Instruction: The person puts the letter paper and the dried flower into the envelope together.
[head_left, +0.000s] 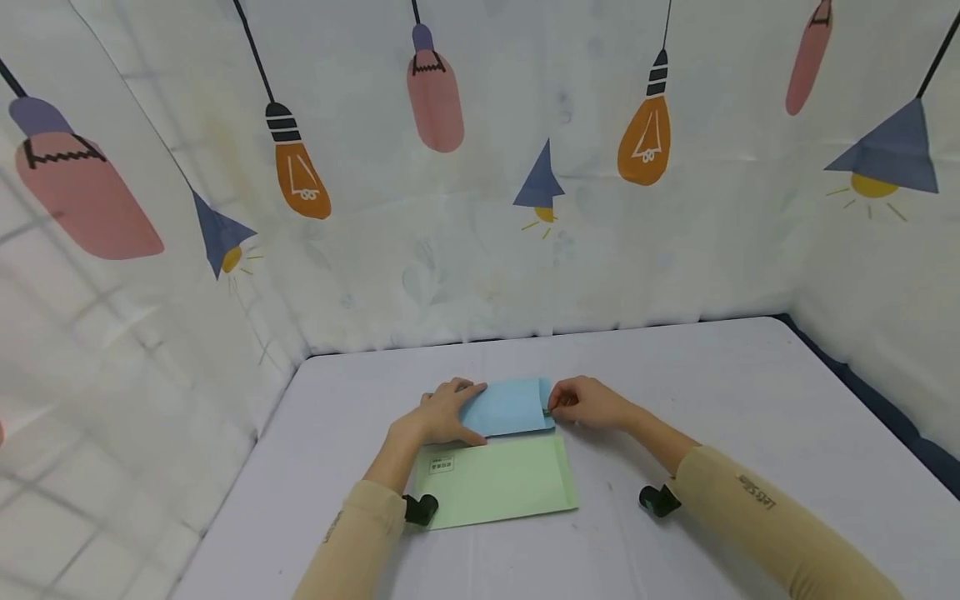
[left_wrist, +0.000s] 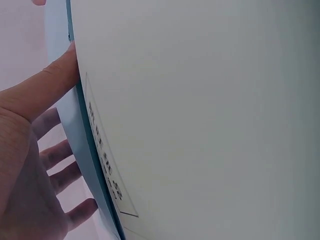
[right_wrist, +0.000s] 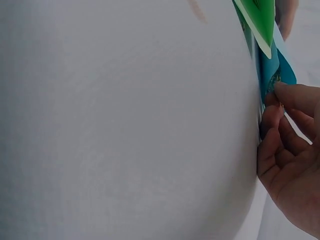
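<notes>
A light blue envelope lies flat on the table, its open end toward the right. My left hand rests spread over its left part, with the thumb along the near edge. At the open end, my right hand pinches a small, thin, dark greenish patterned piece between thumb and curled fingers. Most of that piece is hidden inside the envelope and by the fingertips. Just in front lies a light green envelope with a small printed box at its upper left corner.
The white-covered table reaches back to a wall cloth printed with lamps. Dark wrist camera mounts stick out from both sleeves; the left one overlaps the green envelope's left edge in the head view.
</notes>
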